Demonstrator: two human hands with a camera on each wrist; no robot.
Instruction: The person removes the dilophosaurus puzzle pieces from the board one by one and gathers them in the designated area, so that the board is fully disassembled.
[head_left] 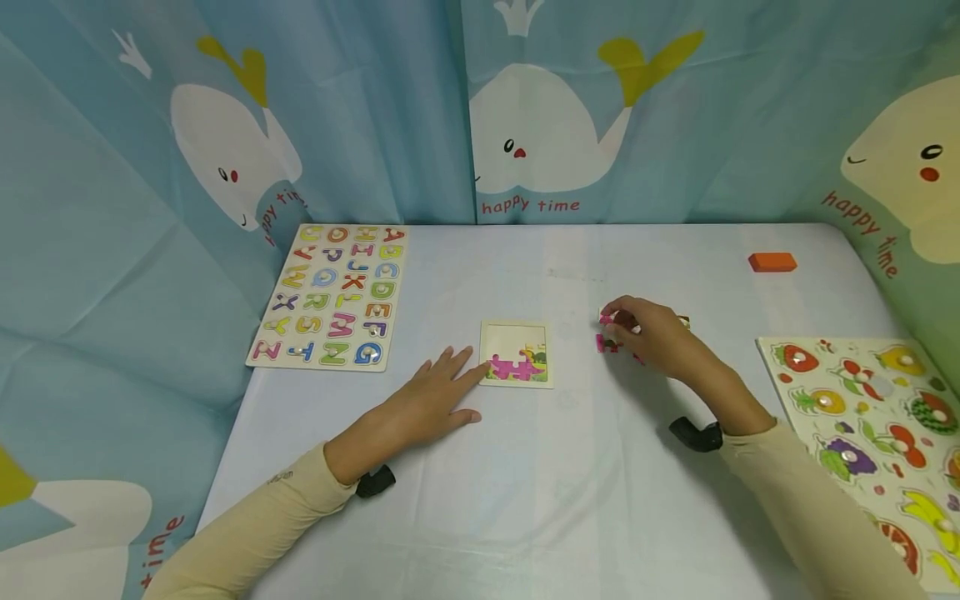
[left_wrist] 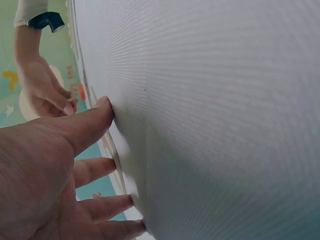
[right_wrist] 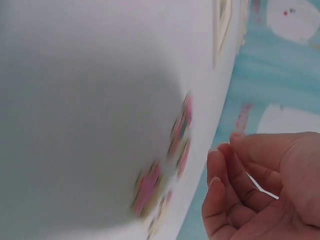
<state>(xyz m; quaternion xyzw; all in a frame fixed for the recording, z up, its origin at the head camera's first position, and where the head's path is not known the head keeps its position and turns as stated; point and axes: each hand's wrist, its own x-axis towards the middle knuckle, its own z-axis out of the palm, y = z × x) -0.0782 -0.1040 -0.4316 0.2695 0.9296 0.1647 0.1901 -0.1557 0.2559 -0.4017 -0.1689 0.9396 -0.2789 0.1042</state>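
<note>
My left hand (head_left: 431, 400) lies spread on the white table, its index fingertip at the lower left edge of a small square puzzle board (head_left: 517, 324). Joined pink pieces (head_left: 517, 367) fill the lower part of that board; its upper left is bare. To the right, my right hand (head_left: 651, 333) hovers over several loose puzzle pieces (head_left: 609, 344), partly hiding them. In the right wrist view the fingers of this hand (right_wrist: 250, 185) are loosely bent, thumb tip close to the index tip, with no piece visible between them; pink pieces (right_wrist: 146, 189) lie blurred on the table.
An alphabet board (head_left: 326, 300) lies at the back left. On the right are a fruit board (head_left: 862, 417) and, farther back, an orange block (head_left: 772, 262). Curtains with whale prints (head_left: 540, 125) hang behind the table and at its sides.
</note>
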